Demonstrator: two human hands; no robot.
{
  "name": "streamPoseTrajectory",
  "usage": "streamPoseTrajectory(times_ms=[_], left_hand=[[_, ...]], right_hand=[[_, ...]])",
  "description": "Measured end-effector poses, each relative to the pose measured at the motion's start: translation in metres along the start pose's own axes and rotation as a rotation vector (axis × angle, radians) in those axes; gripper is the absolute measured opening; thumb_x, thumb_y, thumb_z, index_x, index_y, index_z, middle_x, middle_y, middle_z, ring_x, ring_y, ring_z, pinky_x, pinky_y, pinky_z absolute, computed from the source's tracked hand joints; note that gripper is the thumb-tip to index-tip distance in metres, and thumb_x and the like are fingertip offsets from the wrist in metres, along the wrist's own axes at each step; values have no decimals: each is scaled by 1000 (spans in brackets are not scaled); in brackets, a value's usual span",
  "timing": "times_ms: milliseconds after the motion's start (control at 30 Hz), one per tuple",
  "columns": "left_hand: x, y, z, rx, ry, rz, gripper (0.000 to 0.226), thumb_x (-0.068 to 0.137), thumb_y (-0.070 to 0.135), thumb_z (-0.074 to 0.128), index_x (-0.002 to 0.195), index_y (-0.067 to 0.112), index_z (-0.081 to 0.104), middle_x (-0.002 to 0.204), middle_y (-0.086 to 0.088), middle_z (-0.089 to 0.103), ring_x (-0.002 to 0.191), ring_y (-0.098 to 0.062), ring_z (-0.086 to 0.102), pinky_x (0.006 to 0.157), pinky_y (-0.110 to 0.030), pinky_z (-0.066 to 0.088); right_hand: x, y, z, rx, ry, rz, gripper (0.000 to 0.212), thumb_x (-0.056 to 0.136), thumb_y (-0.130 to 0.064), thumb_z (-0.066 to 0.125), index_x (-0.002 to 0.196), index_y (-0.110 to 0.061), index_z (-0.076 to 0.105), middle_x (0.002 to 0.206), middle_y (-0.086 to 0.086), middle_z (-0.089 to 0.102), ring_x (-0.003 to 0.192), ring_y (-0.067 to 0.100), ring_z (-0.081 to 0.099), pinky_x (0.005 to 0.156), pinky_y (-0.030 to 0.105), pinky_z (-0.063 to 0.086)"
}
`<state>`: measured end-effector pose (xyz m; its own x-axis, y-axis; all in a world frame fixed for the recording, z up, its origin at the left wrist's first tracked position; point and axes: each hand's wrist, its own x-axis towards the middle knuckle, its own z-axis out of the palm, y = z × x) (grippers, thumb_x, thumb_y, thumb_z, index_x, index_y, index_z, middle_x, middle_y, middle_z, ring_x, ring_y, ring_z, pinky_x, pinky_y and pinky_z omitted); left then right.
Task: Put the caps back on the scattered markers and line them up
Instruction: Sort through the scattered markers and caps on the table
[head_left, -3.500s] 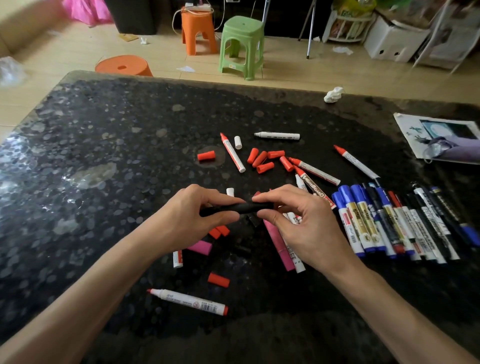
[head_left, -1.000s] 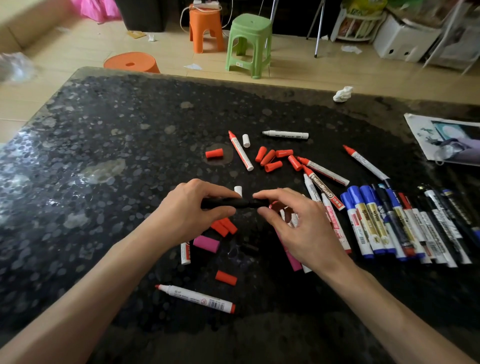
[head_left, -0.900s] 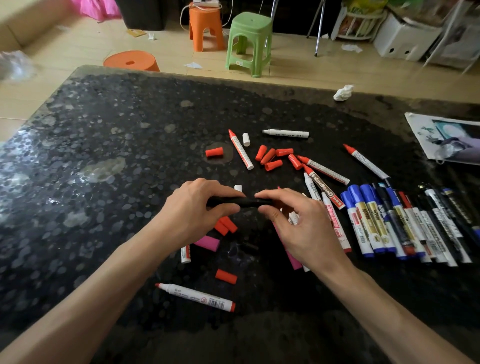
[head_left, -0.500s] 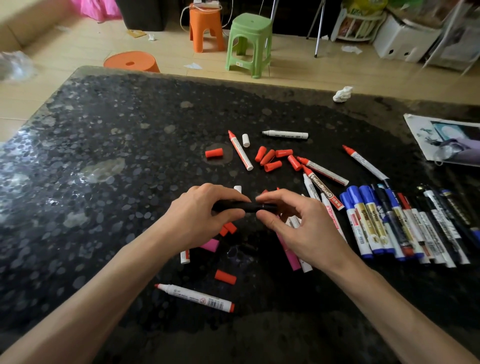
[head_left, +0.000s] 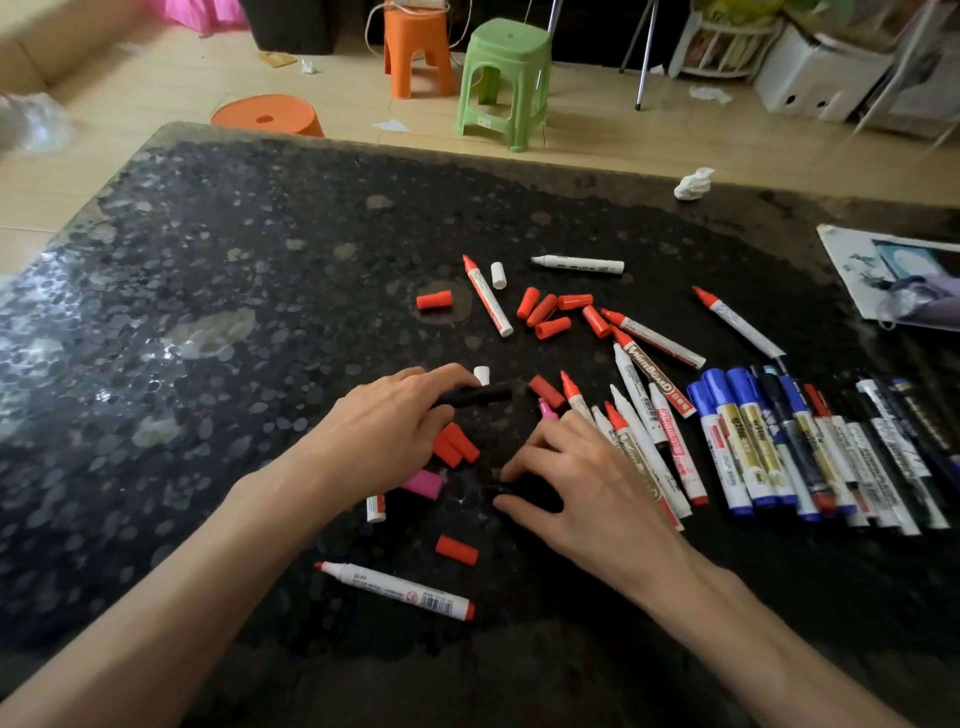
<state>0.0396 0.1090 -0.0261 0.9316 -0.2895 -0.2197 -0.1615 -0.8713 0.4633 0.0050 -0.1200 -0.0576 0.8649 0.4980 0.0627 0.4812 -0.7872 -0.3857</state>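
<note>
From where I stand, the person's left grip (head_left: 384, 431) is closed around a black marker (head_left: 475, 395), thumb and fingers wrapped on its near end. The rest of the barrel pokes out to that grip's right, just above the dark speckled surface (head_left: 208, 312). A small white cap (head_left: 481, 375) lies right beside the fingertips.

The right grip (head_left: 587, 483) sits lower and nearer the person. Its thumb and forefinger are narrowed onto a short dark piece (head_left: 524, 491) that rests on the surface. It is too dark against the stone for me to tell whether that is a cap.

Between the two grips lie a pair of red caps (head_left: 457, 444) side by side and a pink cap (head_left: 423, 483). Nearer than both, a lone red cap (head_left: 456, 550) lies beside an uncapped white marker (head_left: 395, 591).

Just right of the right grip several uncapped red markers (head_left: 641, 415) fan out loosely. Further right, a row of capped markers (head_left: 810, 447) lies side by side, blue ones first, then darker ones.

Beyond both grips is a cluster of loose red caps (head_left: 545, 312), with another red marker (head_left: 487, 295) and a white-bodied marker (head_left: 579, 264) near it. A crumpled paper wad (head_left: 693, 183) sits at the far edge, and a printed sheet (head_left: 857, 270) lies far right. On the floor past the surface stand a green stool (head_left: 504, 78) and an orange stool (head_left: 415, 49).
</note>
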Motion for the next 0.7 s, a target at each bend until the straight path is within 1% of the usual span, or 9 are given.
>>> streamPoseTrajectory(times_ms=[133, 233, 300, 367, 433, 500, 567, 633, 700], left_hand=[[0, 0, 5, 23, -6, 7, 28, 102, 56, 37, 125, 48, 50, 106, 14, 62, 103, -13, 61, 91, -44, 52], [1, 4, 9, 12, 29, 8, 27, 102, 58, 35, 113, 40, 54, 88, 14, 61, 89, -14, 63, 83, -45, 53], [2, 7, 12, 37, 53, 15, 27, 103, 57, 36, 108, 36, 53, 82, 12, 60, 82, -14, 62, 78, -45, 54], [2, 7, 14, 74, 72, 29, 26, 102, 57, 36, 108, 37, 53, 82, 13, 60, 80, -10, 62, 75, -42, 54], [2, 8, 15, 107, 73, 36, 25, 100, 59, 38, 109, 40, 52, 82, 17, 62, 80, -7, 64, 74, -37, 55], [2, 8, 17, 137, 67, 31, 24, 98, 63, 40, 112, 46, 51, 83, 19, 65, 80, -6, 66, 73, -33, 55], [3, 10, 19, 170, 74, 30, 29, 97, 67, 36, 116, 52, 52, 87, 20, 68, 83, -5, 67, 71, -29, 55], [4, 11, 21, 219, 102, 33, 35, 97, 68, 33, 120, 53, 54, 89, 20, 69, 84, -5, 67, 68, -25, 52], [4, 11, 23, 254, 125, 29, 38, 96, 68, 31, 122, 52, 54, 90, 20, 70, 84, -6, 68, 67, -26, 52]], right_hand=[[-1, 1, -3, 21, 20, 13, 20, 90, -48, 71, 101, -32, 72, 99, -17, 53, 99, 2, 44, 86, 17, 33], [0, 0, -4, -6, 39, 21, 22, 91, -49, 69, 104, -32, 71, 100, -18, 53, 101, 2, 44, 87, 16, 32], [0, 0, -3, -23, 42, 15, 22, 91, -48, 69, 105, -30, 71, 101, -17, 54, 101, 5, 46, 86, 18, 37], [0, -1, -1, -42, 40, 9, 22, 93, -47, 68, 106, -29, 71, 101, -15, 55, 102, 8, 47, 87, 24, 44], [0, 0, 0, -52, 47, 16, 22, 93, -45, 69, 107, -28, 72, 101, -13, 57, 101, 10, 49, 88, 28, 48], [0, -1, 1, -70, 59, 25, 22, 93, -44, 70, 105, -27, 72, 98, -11, 59, 99, 11, 50, 85, 29, 49], [1, -1, 2, -87, 67, 24, 21, 92, -43, 72, 103, -26, 72, 95, -10, 60, 97, 12, 51, 83, 28, 49], [0, -1, 3, -82, 73, 22, 20, 92, -42, 71, 103, -25, 72, 94, -10, 61, 97, 12, 51, 84, 28, 49], [1, 0, 2, -72, 84, 23, 21, 93, -41, 70, 105, -24, 72, 95, -9, 61, 98, 13, 50, 86, 28, 48]])
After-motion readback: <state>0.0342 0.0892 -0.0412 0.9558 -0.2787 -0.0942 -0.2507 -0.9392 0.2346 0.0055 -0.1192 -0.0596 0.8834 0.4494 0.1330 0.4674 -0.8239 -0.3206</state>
